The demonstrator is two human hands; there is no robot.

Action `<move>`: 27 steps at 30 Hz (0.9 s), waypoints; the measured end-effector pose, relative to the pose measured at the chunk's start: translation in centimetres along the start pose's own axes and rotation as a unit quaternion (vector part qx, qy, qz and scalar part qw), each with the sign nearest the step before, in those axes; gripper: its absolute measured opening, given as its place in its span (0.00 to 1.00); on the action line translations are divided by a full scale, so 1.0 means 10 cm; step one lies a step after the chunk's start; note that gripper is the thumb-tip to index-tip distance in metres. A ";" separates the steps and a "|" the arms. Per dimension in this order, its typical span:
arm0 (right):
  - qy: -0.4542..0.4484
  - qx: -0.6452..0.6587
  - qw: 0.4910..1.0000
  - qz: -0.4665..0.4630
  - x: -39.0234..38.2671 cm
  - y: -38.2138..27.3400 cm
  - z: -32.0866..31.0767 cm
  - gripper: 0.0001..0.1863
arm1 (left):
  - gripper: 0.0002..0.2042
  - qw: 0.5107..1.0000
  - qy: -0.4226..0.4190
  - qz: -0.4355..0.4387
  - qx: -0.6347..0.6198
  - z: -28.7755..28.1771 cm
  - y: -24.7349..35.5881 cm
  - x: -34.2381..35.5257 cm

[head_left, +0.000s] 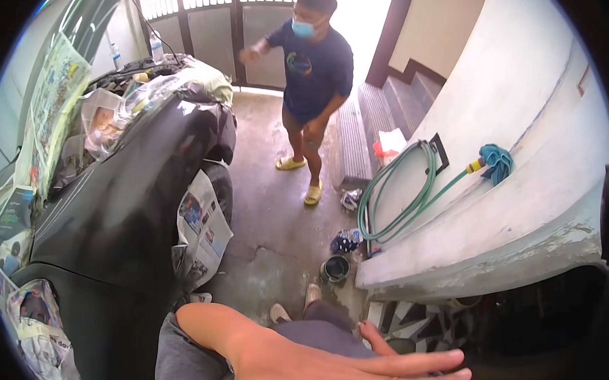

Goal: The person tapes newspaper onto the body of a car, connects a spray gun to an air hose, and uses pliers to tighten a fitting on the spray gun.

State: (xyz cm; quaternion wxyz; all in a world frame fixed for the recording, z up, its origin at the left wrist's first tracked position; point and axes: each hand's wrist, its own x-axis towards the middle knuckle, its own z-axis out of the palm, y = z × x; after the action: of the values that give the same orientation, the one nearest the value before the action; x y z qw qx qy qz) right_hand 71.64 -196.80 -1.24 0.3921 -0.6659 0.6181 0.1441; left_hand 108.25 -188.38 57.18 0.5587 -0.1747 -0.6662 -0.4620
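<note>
My left hand (337,371) stretches across the bottom of the view, palm down, with its fingers apart and nothing visible in its grip, over my grey-clad lap and legs. My right hand (368,330) hangs lower at my right side, partly hidden; its fingers are too small to read. To my left is a glossy dark car body (124,189) with newspaper (201,233) around its wheel and more paper and plastic over its upper part. A small dark bucket (335,267) stands on the concrete just beyond my feet, beside a dark patterned cloth (346,241).
A masked person (313,68) in a dark T-shirt and yellow slides stands ahead, before a metal gate (260,38). Concrete steps (354,131) rise behind them. On the right, a curved white wall (514,213) carries a coiled green hose (389,194) and a teal cloth (496,164).
</note>
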 end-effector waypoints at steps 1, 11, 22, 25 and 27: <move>-0.003 -0.004 1.000 -0.006 0.03 0.00 0.00 0.26 | 0.70 0.999 0.030 0.015 0.010 0.02 -0.10 -0.03; 0.019 0.017 0.999 -0.027 0.87 -0.30 -0.70 0.25 | 0.69 0.981 0.070 -0.149 0.103 -0.42 -0.09 -0.05; -0.008 -0.019 0.996 -0.081 1.77 -0.43 -1.26 0.24 | 0.67 0.946 0.094 -0.218 0.223 -0.83 -0.28 -0.29; -0.052 -0.008 0.998 -0.040 2.05 -0.30 -1.35 0.24 | 0.52 0.916 0.130 -0.304 0.228 -0.89 -0.47 -0.52; -0.027 -0.047 0.995 -0.088 1.99 -0.42 -1.24 0.23 | 0.43 0.882 0.194 -0.350 0.250 -0.80 -0.58 -0.68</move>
State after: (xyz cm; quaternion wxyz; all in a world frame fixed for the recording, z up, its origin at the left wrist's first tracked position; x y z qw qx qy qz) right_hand 75.77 -219.93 -5.19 0.3883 -0.7310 0.5389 0.1563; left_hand 110.76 -195.91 48.15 0.5034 0.3085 -0.6558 -0.4705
